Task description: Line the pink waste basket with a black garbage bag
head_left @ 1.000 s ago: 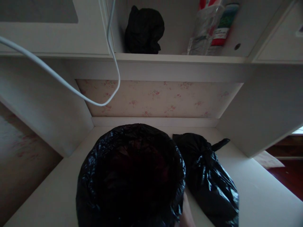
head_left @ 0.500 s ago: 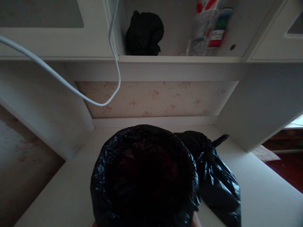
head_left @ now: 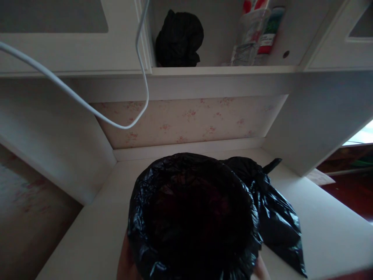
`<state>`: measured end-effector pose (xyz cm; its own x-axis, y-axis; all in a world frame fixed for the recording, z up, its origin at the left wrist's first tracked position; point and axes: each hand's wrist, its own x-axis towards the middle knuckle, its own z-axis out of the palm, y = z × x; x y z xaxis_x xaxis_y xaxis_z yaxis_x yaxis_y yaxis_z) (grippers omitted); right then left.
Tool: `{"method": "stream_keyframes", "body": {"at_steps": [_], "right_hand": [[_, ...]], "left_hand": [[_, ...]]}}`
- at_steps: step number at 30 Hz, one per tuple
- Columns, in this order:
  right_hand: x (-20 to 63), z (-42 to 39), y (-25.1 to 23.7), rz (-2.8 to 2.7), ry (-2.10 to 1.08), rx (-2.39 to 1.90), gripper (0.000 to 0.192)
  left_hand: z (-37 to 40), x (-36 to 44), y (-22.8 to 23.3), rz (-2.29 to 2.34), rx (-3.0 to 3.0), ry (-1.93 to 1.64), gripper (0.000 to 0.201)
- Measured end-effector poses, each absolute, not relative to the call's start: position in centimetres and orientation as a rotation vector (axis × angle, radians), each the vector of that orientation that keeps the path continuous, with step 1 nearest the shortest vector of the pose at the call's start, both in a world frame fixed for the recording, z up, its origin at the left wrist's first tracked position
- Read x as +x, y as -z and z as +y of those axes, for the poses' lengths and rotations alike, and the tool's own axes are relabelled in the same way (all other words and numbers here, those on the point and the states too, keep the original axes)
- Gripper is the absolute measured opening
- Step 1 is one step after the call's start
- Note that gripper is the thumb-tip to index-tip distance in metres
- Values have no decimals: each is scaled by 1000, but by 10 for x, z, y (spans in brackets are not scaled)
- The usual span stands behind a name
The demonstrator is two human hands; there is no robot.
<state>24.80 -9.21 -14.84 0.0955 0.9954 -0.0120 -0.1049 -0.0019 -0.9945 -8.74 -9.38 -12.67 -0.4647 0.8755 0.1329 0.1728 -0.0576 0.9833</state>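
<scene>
A bin lined with a black bag [head_left: 194, 216] stands on the white desk surface [head_left: 320, 229], close under the camera, its mouth open and dark inside; something reddish may lie in it, though the light is too poor to be sure. The left hand [head_left: 126, 259] shows at the lower left side of the bin, pressed against the liner, and only a sliver of the right hand [head_left: 260, 269] shows at the lower right edge. Both seem to clasp the bin's sides, but the fingers are hidden behind the plastic, so how far either hand is closed cannot be told.

Just to the right of the bin, touching it, lies a tied black rubbish bag [head_left: 275, 217], slumped on the desk with its knotted tail [head_left: 271, 165] pointing toward the back right corner. Behind both runs the flowered back panel [head_left: 192, 118] of the desk alcove. A white cable [head_left: 87, 109] loops down from the upper left across that panel and back up. On the shelf above sit a crumpled black bundle [head_left: 178, 39] and, further right, a clear plastic container [head_left: 247, 37] with a red and white bottle [head_left: 266, 35] beside it. Dark red floor [head_left: 349, 194] shows at far right.
</scene>
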Motion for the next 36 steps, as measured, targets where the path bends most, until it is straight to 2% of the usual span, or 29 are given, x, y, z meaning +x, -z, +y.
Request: {"method": "stream_keyframes", "body": {"at_steps": [3, 9, 13, 16, 19, 21, 24, 29, 36], "right_hand": [[235, -97, 128, -947, -1182, -1155, 112], [230, -98, 95, -1041, -1039, -1145, 101], [238, -85, 85, -1110, -970, -1103, 104], [247, -72, 84, -1183, -931, -1094, 104], [250, -62, 72, -1199, -976, -1071, 92], [247, -60, 58, -1133, -986, -1073, 74], [245, -56, 39, -1082, -989, -1071, 58], [258, -32, 26, -1172, -1038, -1117, 63], [262, 20, -20, -1459, -845, -1237, 53]], "left_hand": [[-98, -84, 122, 1736, 1060, -1557, 76], [-109, -70, 102, 1654, 1021, -1651, 75], [-107, -87, 113, 1713, 1068, -1730, 55], [-99, -91, 97, 1570, 1264, -1644, 44], [-92, -78, 61, 1388, 1350, -1685, 38], [-91, -68, 43, 1385, 1304, -1742, 33], [-95, -65, 41, 1440, 1221, -1727, 31], [-94, -85, 59, 1477, 1011, -1627, 41], [-55, -92, 36, 1271, 875, -1749, 62]]}}
